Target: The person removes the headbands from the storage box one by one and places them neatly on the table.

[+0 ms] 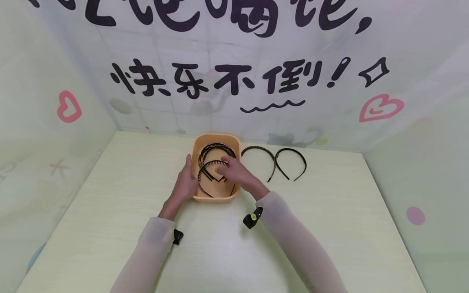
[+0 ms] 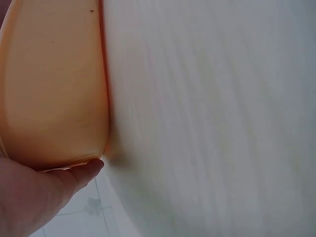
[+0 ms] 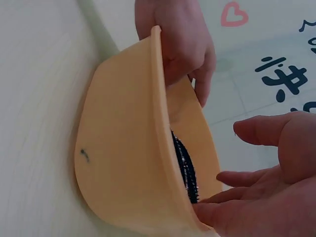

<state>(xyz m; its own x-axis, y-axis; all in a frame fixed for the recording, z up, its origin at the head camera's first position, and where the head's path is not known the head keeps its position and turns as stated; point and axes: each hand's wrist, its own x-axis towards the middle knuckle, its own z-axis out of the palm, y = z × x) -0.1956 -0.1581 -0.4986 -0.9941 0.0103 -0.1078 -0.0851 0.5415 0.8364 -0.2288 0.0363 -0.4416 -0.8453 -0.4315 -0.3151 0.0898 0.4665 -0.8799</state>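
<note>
In the head view, an orange plastic bin (image 1: 217, 200) holds several black toothed headbands (image 1: 216, 145). One headband (image 1: 199, 175) lies nearer its front than the others. My left hand (image 1: 185, 183) grips the bin's left side, and its thumb lies along the wall in the left wrist view. Over the right part of the bin is my right hand (image 1: 238, 174). Its thumb and fingers are spread apart with nothing between them, as the right wrist view shows. Black headband teeth (image 3: 183, 163) show inside the rim there, close to those fingertips.
Two more headbands, one toothed (image 1: 273, 158) and one smoother (image 1: 305, 160), lie on the pale table (image 1: 329, 228) right of the bin. A printed curtain (image 1: 234, 114) stands behind the table and along both sides.
</note>
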